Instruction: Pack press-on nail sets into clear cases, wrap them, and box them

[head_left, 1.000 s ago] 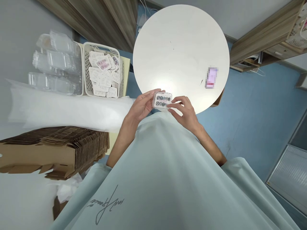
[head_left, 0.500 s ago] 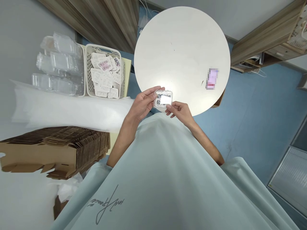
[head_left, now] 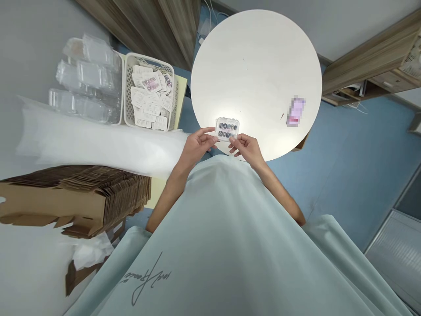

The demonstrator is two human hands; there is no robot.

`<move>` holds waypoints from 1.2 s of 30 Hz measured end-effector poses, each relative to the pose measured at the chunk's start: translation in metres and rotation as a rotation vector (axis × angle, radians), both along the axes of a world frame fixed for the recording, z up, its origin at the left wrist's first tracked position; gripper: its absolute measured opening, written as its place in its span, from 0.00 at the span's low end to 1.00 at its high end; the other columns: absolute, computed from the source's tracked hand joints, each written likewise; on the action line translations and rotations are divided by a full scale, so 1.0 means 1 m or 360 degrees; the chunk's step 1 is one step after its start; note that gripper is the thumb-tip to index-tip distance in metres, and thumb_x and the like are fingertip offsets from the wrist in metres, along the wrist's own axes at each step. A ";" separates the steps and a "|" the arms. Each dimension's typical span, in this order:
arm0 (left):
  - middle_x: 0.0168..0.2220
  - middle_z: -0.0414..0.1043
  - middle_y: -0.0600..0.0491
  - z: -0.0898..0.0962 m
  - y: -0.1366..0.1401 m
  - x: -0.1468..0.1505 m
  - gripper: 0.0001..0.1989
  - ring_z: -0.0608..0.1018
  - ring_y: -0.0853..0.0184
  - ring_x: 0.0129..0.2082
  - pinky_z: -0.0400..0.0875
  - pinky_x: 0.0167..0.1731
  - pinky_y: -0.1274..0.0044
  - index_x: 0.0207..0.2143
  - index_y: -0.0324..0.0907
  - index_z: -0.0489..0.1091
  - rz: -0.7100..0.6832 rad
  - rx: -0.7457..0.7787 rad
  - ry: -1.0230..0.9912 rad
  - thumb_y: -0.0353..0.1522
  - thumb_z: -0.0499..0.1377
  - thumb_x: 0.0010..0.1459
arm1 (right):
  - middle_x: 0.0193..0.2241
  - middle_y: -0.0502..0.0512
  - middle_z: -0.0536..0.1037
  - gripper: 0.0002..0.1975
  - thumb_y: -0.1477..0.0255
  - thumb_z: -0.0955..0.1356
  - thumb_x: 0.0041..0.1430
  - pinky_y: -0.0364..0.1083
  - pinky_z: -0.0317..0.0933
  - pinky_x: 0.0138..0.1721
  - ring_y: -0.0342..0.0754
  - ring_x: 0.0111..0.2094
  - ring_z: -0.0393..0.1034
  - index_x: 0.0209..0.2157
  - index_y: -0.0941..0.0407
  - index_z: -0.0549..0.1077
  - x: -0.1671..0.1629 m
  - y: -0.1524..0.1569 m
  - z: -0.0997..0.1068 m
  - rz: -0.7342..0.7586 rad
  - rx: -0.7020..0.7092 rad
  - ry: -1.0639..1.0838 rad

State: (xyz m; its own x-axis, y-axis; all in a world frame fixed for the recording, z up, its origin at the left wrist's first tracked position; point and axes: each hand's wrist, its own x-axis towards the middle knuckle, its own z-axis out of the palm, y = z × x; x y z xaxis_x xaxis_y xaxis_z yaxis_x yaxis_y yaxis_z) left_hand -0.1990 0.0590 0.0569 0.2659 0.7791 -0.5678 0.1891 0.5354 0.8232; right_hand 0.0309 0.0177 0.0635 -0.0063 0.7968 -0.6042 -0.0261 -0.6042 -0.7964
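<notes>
Between my hands, over the near edge of the round white table (head_left: 256,66), is a small clear plastic case (head_left: 227,130). Two rows of dark, shiny press-on nails show inside it. My left hand (head_left: 199,145) grips the case at its lower left corner, thumb in front. At the lower right corner my right hand (head_left: 246,148) pinches it between thumb and fingers. The case is tilted so that its face points toward me.
To the left, a white basket (head_left: 127,92) holds many printed cards, beside a bin of clear plastic boxes (head_left: 95,79). White sheets (head_left: 108,147) and a stack of folded cardboard boxes (head_left: 82,197) lie nearer. A blurred purple item (head_left: 296,110) rests on the table's right side.
The case has tilted, and the glare that hid part of it is gone, so both nail rows show. My left fingers have slid from its upper left edge to its lower left corner.
</notes>
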 end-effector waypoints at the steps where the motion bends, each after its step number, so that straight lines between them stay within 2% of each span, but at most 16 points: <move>1: 0.46 0.89 0.46 -0.003 0.000 0.000 0.36 0.89 0.57 0.43 0.82 0.44 0.68 0.63 0.44 0.80 0.0015 0.0018 0.0010 0.54 0.77 0.60 | 0.35 0.54 0.87 0.41 0.27 0.80 0.48 0.43 0.76 0.32 0.47 0.34 0.83 0.35 0.52 0.78 -0.001 0.001 -0.002 0.0008 -0.0001 0.0002; 5: 0.43 0.88 0.49 -0.019 0.000 -0.002 0.31 0.86 0.62 0.38 0.82 0.43 0.69 0.61 0.44 0.81 0.0078 0.0055 0.0023 0.49 0.75 0.62 | 0.34 0.54 0.87 0.41 0.28 0.80 0.48 0.42 0.75 0.31 0.46 0.33 0.82 0.34 0.52 0.78 -0.005 0.004 -0.013 0.0031 -0.0002 0.0022; 8: 0.42 0.87 0.50 -0.033 -0.001 -0.007 0.29 0.84 0.64 0.35 0.83 0.43 0.69 0.62 0.43 0.81 0.0109 0.0075 0.0039 0.45 0.74 0.63 | 0.33 0.55 0.88 0.41 0.28 0.80 0.48 0.41 0.74 0.30 0.46 0.32 0.82 0.33 0.53 0.78 -0.007 0.006 -0.029 0.0083 -0.0011 0.0016; 12: 0.44 0.87 0.50 -0.059 -0.002 -0.014 0.29 0.84 0.65 0.32 0.84 0.41 0.69 0.67 0.44 0.78 0.0097 0.0142 0.0189 0.43 0.71 0.66 | 0.35 0.55 0.87 0.39 0.30 0.80 0.51 0.41 0.75 0.28 0.45 0.30 0.80 0.35 0.54 0.81 -0.015 0.013 -0.063 0.0135 -0.0004 -0.0012; 16: 0.49 0.89 0.48 -0.092 0.002 -0.015 0.24 0.86 0.64 0.31 0.84 0.44 0.68 0.67 0.44 0.78 0.0068 0.0188 0.0476 0.39 0.68 0.71 | 0.39 0.55 0.87 0.30 0.40 0.82 0.62 0.43 0.79 0.32 0.44 0.29 0.81 0.37 0.55 0.83 -0.030 0.029 -0.106 0.0119 -0.0063 -0.0055; 19: 0.54 0.90 0.47 -0.118 0.011 -0.011 0.23 0.88 0.62 0.34 0.83 0.51 0.66 0.69 0.43 0.78 0.0057 0.0189 0.0677 0.37 0.64 0.76 | 0.39 0.54 0.88 0.20 0.52 0.81 0.69 0.42 0.80 0.35 0.43 0.29 0.82 0.42 0.55 0.82 -0.045 0.043 -0.137 -0.0001 -0.0127 -0.0132; 22: 0.58 0.89 0.45 -0.143 0.021 -0.007 0.23 0.90 0.59 0.38 0.82 0.53 0.67 0.70 0.41 0.78 0.0013 0.0115 0.0839 0.37 0.61 0.79 | 0.39 0.53 0.89 0.14 0.61 0.80 0.74 0.40 0.77 0.32 0.41 0.27 0.81 0.47 0.54 0.78 -0.057 0.053 -0.165 -0.0112 -0.0268 -0.0248; 26: 0.59 0.89 0.44 -0.170 0.031 -0.006 0.24 0.90 0.52 0.55 0.78 0.62 0.67 0.73 0.39 0.77 -0.0173 0.0035 0.0987 0.35 0.59 0.80 | 0.39 0.51 0.89 0.08 0.68 0.76 0.78 0.38 0.74 0.31 0.39 0.25 0.79 0.44 0.53 0.76 -0.068 0.057 -0.192 -0.0059 -0.0443 -0.0424; 28: 0.61 0.88 0.43 -0.181 0.034 -0.007 0.25 0.86 0.50 0.62 0.76 0.67 0.65 0.74 0.38 0.76 -0.0301 0.0028 0.1050 0.34 0.59 0.80 | 0.39 0.51 0.88 0.07 0.71 0.76 0.77 0.38 0.74 0.31 0.38 0.24 0.77 0.43 0.54 0.76 -0.070 0.056 -0.201 -0.0047 -0.0530 -0.0501; 33: 0.68 0.82 0.36 -0.196 0.039 -0.002 0.28 0.81 0.47 0.69 0.74 0.69 0.64 0.77 0.33 0.72 -0.0677 -0.0036 0.1106 0.31 0.56 0.79 | 0.36 0.51 0.87 0.04 0.79 0.73 0.76 0.39 0.76 0.33 0.38 0.24 0.77 0.43 0.57 0.79 -0.074 0.048 -0.215 -0.0090 -0.0660 -0.0557; 36: 0.71 0.79 0.34 -0.199 0.039 0.005 0.28 0.80 0.47 0.72 0.73 0.70 0.64 0.76 0.34 0.72 -0.0756 -0.0058 0.1092 0.29 0.55 0.78 | 0.32 0.50 0.85 0.05 0.82 0.73 0.73 0.39 0.78 0.36 0.40 0.26 0.79 0.45 0.59 0.82 -0.074 0.043 -0.218 -0.0105 -0.0711 -0.0575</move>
State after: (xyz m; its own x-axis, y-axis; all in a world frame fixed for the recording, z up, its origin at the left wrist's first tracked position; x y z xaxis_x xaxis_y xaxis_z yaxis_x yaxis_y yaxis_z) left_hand -0.1936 0.0982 -0.1423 0.1474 0.6492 -0.7462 0.8547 0.2961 0.4264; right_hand -0.0429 0.0606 -0.1545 0.3041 0.4552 -0.8368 0.1508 -0.8904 -0.4296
